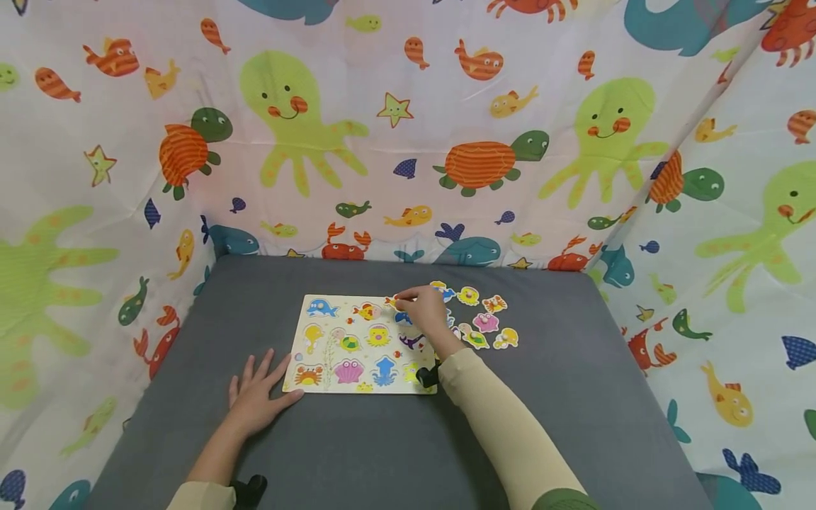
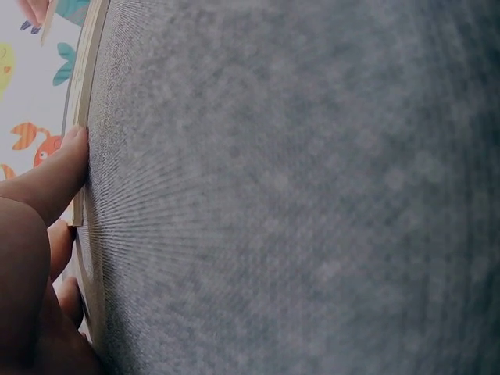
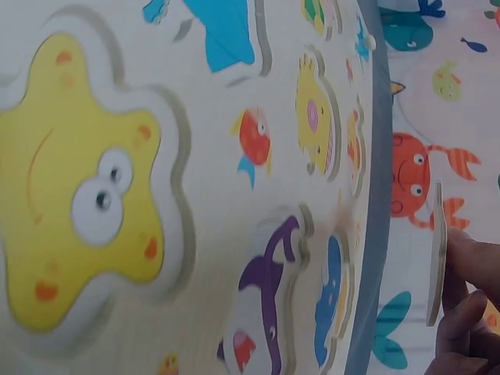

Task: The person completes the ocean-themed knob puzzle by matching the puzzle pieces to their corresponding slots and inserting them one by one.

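Note:
A pale wooden puzzle board [image 1: 331, 343] with sea-animal shapes lies flat on the grey table. Between right thumb and fingers, my right hand [image 1: 426, 312] pinches a thin puzzle piece [image 3: 437, 262] above the board's upper right part; the right wrist view shows it edge-on, while some orange shows in the head view. Beneath that wrist are a yellow starfish [image 3: 86, 187] and a purple-and-white orca [image 3: 266, 305] shape. My left hand [image 1: 258, 397] rests with spread fingers at the board's lower left corner, and its thumb [image 2: 62, 172] touches the board's edge.
Loose pieces lie right of the board, among them a pink shell [image 1: 486, 323], a turtle [image 1: 474, 338], a crab [image 1: 494, 304] and a round yellow one [image 1: 468, 296]. A sea-animal curtain [image 1: 382, 64] surrounds the grey table [image 1: 357, 453] at the back and sides.

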`<state>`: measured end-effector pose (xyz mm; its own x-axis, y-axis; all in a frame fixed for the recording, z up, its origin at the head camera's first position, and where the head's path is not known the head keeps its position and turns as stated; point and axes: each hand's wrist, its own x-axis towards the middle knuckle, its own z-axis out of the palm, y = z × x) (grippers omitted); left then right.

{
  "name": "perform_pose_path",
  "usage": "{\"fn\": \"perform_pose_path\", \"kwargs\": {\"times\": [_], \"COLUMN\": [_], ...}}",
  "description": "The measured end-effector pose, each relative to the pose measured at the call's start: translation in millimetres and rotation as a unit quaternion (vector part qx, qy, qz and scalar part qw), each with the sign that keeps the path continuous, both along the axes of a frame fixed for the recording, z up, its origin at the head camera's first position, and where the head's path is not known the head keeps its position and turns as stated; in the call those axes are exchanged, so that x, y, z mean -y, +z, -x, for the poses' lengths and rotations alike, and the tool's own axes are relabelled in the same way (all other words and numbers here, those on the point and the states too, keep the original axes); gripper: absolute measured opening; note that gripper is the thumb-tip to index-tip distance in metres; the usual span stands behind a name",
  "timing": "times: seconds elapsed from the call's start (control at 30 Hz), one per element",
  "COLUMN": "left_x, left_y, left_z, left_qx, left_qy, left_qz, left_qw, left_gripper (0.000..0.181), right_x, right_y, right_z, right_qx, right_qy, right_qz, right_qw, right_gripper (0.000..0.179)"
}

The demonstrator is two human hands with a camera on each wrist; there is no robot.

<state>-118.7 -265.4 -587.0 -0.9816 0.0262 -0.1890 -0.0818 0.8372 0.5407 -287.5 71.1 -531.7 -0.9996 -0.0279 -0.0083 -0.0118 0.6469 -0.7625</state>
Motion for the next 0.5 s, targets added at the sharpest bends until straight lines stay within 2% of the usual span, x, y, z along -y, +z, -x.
{"fn": "perform_pose_path", "kwargs": {"times": [0.2,0.5], "left_x": [-1.3,0.3], "left_y": [-0.6,-0.4], "left_z": [-1.3,-0.9], "left_qx": [-0.017,-0.011], "left_qy": [-0.001,0.002], "left_qz": [-0.001,-0.004], "left_qw": [0.9999,0.9999], "left_gripper": [0.091,0.091], "right_x": [9.4,24.2], "right_y": [-1.0,2.1], "right_z": [1.8,-0.9], "right_qx": [-0.002,-0.005], "right_qy": [0.002,0.023], "right_qz": [0.007,0.000], "right_qw": [1.0000,0.9997], "right_gripper": [0.012,0.011]}}
